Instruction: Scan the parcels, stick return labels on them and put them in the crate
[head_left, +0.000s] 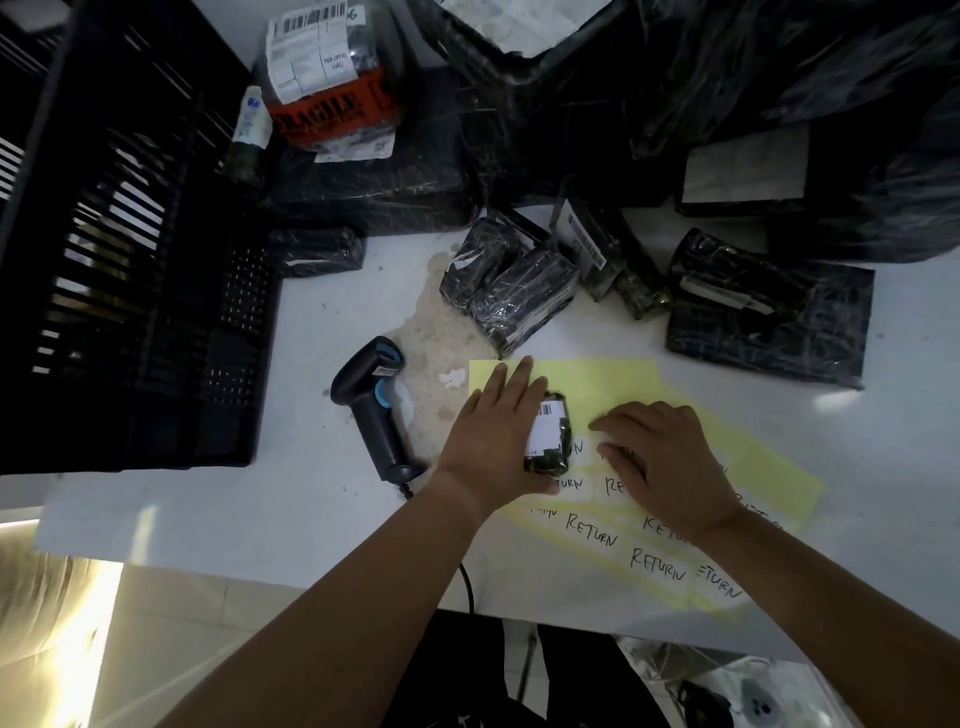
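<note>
One black slatted crate (130, 270) fills the upper left of the frame, its open mouth just left of the work spot, so a short carry to the left should reach it. A heap of big film-wrapped parcels (571, 104) crowds the top and upper right. The bench (208, 514) shows bare room only left of centre and along its near edge, which cuts across the lower frame close under both wrists. The yellow label sheet (613, 384) lies right of centre, its lower corner close to that edge. The scanner (374, 405) lies just left of the left grip (493, 436), with its cable trailing over the edge where a sleeve could snag it. The small parcel (549, 441) lies on the sheet at mid-frame, glossy with film and probably light and a little slippery; the long sides look the best place to take hold, clear of its white barcode tag. The left grip lies flat-fingered beside it, thumb hooked round the parcel's near end. The right grip (665, 457) has curled fingertips on the return labels (592, 535); I cannot tell whether one is pinched.
</note>
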